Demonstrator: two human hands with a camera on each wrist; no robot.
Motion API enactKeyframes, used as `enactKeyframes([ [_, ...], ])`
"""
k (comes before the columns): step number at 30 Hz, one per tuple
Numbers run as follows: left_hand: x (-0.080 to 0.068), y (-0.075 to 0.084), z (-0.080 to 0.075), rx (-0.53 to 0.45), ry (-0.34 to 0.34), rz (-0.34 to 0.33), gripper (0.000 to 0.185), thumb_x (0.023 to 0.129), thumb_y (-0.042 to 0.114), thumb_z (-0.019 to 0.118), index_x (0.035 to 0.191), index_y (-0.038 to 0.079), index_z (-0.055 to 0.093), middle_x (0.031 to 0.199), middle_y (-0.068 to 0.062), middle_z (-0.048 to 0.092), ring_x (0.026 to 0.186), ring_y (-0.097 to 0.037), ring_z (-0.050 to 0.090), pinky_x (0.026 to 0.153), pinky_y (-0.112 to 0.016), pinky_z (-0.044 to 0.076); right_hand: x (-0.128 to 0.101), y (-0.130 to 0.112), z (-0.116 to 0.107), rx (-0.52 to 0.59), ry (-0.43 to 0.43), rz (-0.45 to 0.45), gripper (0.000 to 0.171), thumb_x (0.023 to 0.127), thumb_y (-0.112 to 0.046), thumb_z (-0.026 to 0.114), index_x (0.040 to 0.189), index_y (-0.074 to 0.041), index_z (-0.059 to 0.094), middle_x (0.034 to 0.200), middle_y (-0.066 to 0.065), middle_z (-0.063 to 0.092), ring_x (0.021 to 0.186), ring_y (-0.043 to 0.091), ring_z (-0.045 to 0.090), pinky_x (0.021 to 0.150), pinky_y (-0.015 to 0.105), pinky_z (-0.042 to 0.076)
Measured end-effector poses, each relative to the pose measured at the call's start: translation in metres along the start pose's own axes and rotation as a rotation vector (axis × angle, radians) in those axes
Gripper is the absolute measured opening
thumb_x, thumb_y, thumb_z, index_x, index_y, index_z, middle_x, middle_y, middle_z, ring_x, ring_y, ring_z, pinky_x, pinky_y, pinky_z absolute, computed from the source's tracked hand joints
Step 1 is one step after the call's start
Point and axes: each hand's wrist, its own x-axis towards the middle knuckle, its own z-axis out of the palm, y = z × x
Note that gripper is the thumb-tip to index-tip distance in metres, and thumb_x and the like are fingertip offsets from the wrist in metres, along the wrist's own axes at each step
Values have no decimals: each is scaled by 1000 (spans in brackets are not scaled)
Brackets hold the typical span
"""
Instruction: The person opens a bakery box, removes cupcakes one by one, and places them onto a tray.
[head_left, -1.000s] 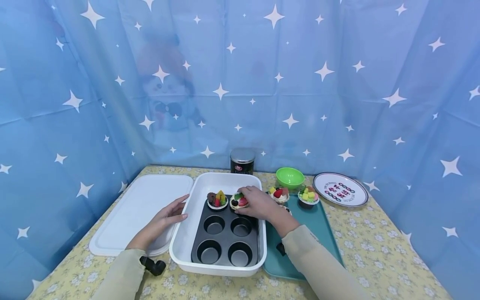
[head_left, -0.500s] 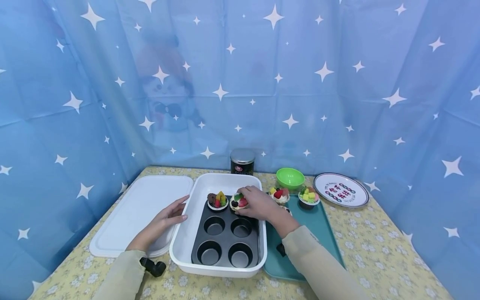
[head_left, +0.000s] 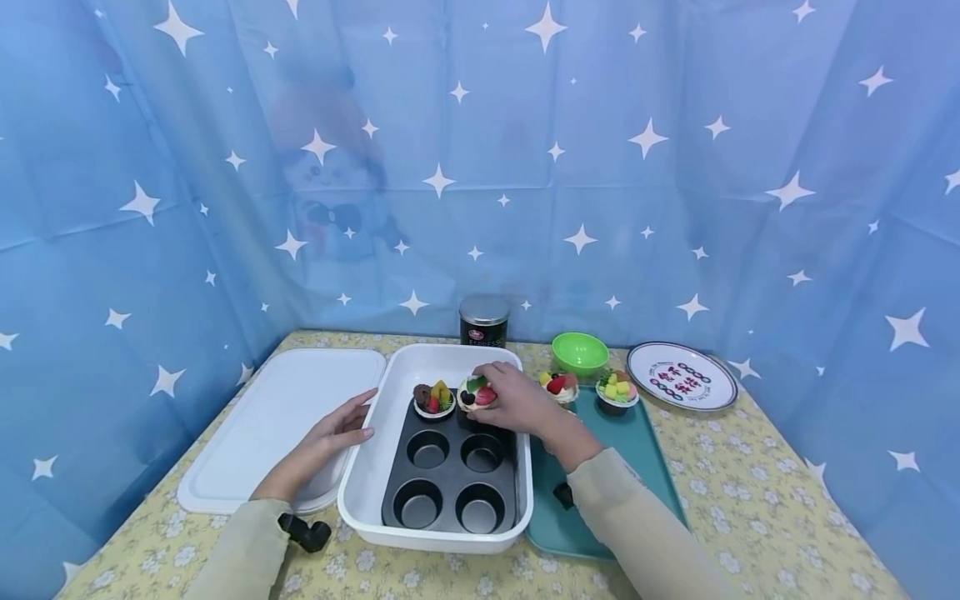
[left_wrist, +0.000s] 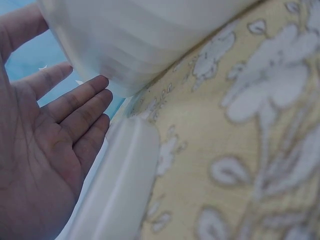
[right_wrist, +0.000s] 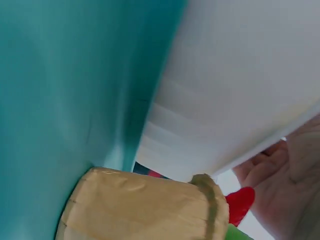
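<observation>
My right hand (head_left: 513, 402) pinches a fruit-topped cupcake (head_left: 474, 395) over the back right cup of the dark muffin pan (head_left: 456, 450). White cream, strawberry, a dark berry and a green leaf show on it. A second cupcake (head_left: 434, 401), with chocolate and yellow fruit, sits in the back left cup. The pan lies inside a deep white plastic tub (head_left: 438, 542). Along the tub's left wall rests my left hand (head_left: 330, 442), fingers nearly straight; in the left wrist view its fingertips (left_wrist: 102, 82) meet the wall. In the right wrist view my right hand (right_wrist: 280, 180) reaches over the rim.
On the right, a teal tray (head_left: 615, 467) carries more cupcakes, among them one with yellow cubes (head_left: 617, 392) and one with strawberry (head_left: 559, 388). Behind stand a black tin (head_left: 483, 323), a green bowl (head_left: 580, 354) and a white plate (head_left: 682, 377). A white lid (head_left: 277, 425) lies left.
My right hand has risen slightly with the cupcake, lifting it a little from the back right cup. The left hand stays against the tub.
</observation>
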Motion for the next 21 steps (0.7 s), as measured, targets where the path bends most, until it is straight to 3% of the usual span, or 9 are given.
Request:
enactKeyframes([
  [6,-1,1,0,-2,-3,2,66,101,34,61,159,32,31,149,-11,48,139,-34,44,112,-58,34,-5,1,-9,157,59,27,62,83,-46,81,133,-16,57,126,0,59,105,14,58,85,32,54],
  [12,-1,1,0,-2,1,3,65,100,33,61,158,32,31,149,-11,48,139,-34,44,112,-59,33,-16,3,-21,186,79,83,66,82,-49,82,135,-19,56,122,0,59,103,15,58,84,35,55],
  [21,-1,2,0,-2,-4,6,65,101,32,61,159,31,30,149,-12,48,138,-35,44,111,-59,34,-35,13,-37,235,127,75,69,82,-47,82,138,-17,55,124,2,61,105,17,61,83,35,55],
])
